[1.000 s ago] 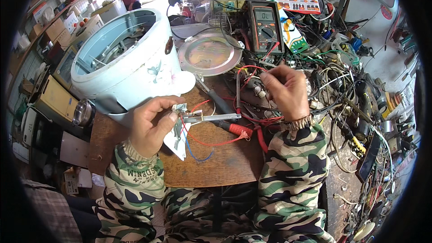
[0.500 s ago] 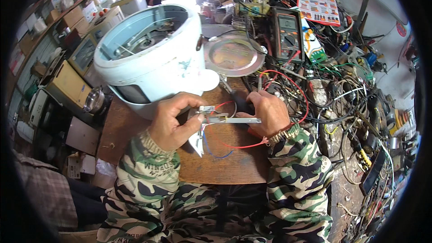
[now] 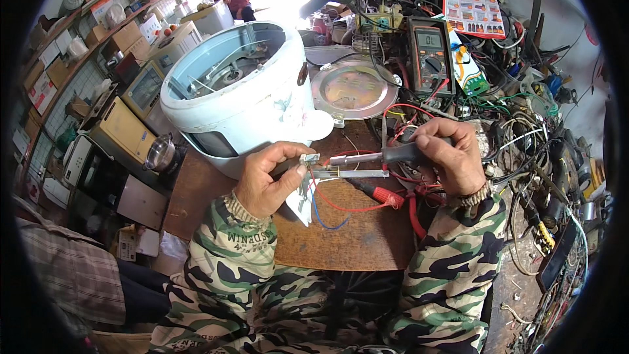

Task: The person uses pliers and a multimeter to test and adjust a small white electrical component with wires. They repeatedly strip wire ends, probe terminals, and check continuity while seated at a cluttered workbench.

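Note:
My left hand [image 3: 272, 180] pinches a small metal bracket [image 3: 354, 174] between thumb and fingers. The bracket has a flat bar reaching right, a white piece hanging below, and thin red and blue wires [image 3: 331, 221]. In my right hand [image 3: 452, 156] is a screwdriver [image 3: 403, 153] with a dark handle and a thick metal shaft. It lies nearly level just above the bar, tip toward the bracket; whether the tip touches, I cannot tell. A red test probe [image 3: 386, 196] rests on the wooden table below it. Behind my left hand stands a white, round appliance housing [image 3: 242, 118], open at the top.
A round metal plate [image 3: 354, 88] lies behind the table. Next to it stands a multimeter [image 3: 430, 56] with red leads. Tangled cables [image 3: 524, 137] crowd the right side. Shelves with boxes line the left, near a metal pot [image 3: 160, 153]. A person [image 3: 232, 0] sits far back.
My right hand has lifted the screwdriver off the table, moved right and brought its shaft level beside the bracket. The red probe has come into view. My left hand still holds the bracket.

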Tool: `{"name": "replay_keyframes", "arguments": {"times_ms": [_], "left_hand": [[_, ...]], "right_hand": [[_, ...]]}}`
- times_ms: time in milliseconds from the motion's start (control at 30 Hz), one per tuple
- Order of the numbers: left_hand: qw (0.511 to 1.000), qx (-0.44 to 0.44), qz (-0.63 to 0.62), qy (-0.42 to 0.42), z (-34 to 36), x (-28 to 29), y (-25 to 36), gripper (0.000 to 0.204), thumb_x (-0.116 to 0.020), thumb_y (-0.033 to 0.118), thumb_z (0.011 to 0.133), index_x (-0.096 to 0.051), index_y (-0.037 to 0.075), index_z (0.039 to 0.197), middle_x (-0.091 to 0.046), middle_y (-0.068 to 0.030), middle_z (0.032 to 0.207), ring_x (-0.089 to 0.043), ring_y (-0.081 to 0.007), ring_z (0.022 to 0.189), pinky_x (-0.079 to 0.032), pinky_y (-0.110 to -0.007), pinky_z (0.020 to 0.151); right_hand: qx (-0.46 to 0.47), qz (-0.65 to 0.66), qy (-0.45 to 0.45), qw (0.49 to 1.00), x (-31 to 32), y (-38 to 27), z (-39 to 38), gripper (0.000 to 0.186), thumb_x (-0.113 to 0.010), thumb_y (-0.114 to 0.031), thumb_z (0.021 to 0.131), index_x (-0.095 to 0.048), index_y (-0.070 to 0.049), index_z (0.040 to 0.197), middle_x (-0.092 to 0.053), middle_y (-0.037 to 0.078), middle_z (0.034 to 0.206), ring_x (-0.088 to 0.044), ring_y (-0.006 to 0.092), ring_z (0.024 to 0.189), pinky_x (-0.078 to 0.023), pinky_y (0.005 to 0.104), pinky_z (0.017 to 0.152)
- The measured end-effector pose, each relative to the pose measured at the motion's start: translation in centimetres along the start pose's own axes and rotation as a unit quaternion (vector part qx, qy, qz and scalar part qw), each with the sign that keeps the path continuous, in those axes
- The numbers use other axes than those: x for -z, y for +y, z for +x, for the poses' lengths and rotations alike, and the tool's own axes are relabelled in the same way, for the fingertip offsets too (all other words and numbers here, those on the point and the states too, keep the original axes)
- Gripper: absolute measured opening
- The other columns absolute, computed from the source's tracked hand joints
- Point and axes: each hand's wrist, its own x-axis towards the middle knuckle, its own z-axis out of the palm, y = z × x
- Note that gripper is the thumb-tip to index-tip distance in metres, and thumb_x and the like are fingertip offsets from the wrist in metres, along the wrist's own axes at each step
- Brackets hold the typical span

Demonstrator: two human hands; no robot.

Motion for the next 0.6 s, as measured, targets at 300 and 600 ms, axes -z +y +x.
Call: {"name": "replay_keyframes", "arguments": {"times_ms": [300, 600], "left_hand": [[1.0, -0.015, 0.005, 0.007, -0.1, -0.4, 0.9, 0.026, -0.067, 0.016, 0.097, -0.067, -0.005, 0.113, -0.072, -0.0128, 0.11, -0.067, -0.0163, 0.101, -0.053, -0.034, 0.092], [0.997, -0.079, -0.006, 0.008, 0.1, -0.7, 0.2, 0.022, -0.068, 0.012, 0.096, -0.068, -0.004, 0.112, -0.071, -0.0131, 0.11, -0.067, -0.0167, 0.1, -0.054, -0.033, 0.088]], "right_hand": [[-0.021, 0.005, -0.013, 1.0, -1.2, 0.5, 0.2, 0.013, -0.068, -0.011, 0.095, -0.069, 0.002, 0.092, -0.064, 0.002, 0.066, -0.053, 0.0055, 0.046, -0.037, 0.0217, 0.041], [-0.04, 0.018, -0.028, 0.999, -1.6, 0.7, 0.4, 0.011, -0.067, -0.009, 0.095, -0.069, 0.002, 0.093, -0.062, 0.001, 0.066, -0.053, 0.0067, 0.047, -0.038, 0.0227, 0.042]]}}
